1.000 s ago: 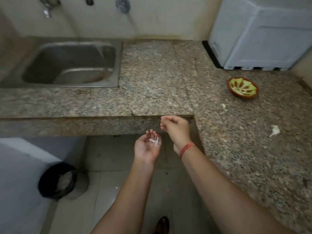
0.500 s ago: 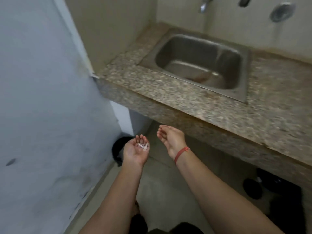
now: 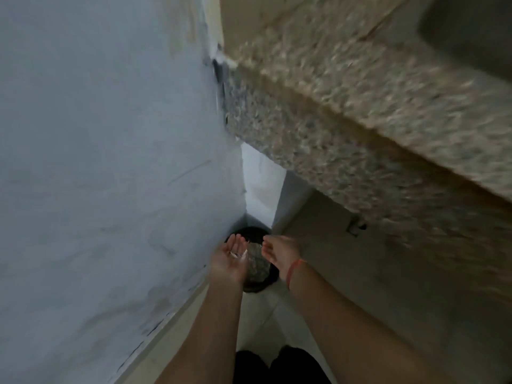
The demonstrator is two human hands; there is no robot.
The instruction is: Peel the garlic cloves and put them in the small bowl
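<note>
A black bin (image 3: pixel 256 286) sits on the floor (image 3: pixel 263 328) between pale wall (image 3: pixel 97 162) and granite counter (image 3: pixel 360 120).

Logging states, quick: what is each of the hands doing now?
Left hand: open, peels on palm.
Right hand: open, empty.

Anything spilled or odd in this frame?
Nothing spilled. The left hand carries white garlic skins on its upturned palm over the black bin on the floor; the right hand is open beside it, holding nothing. Only oddity: the counter is smeared by motion blur.

Pale tiled floor (image 3: pixel 263 314) under a black bin (image 3: pixel 260 285).
</note>
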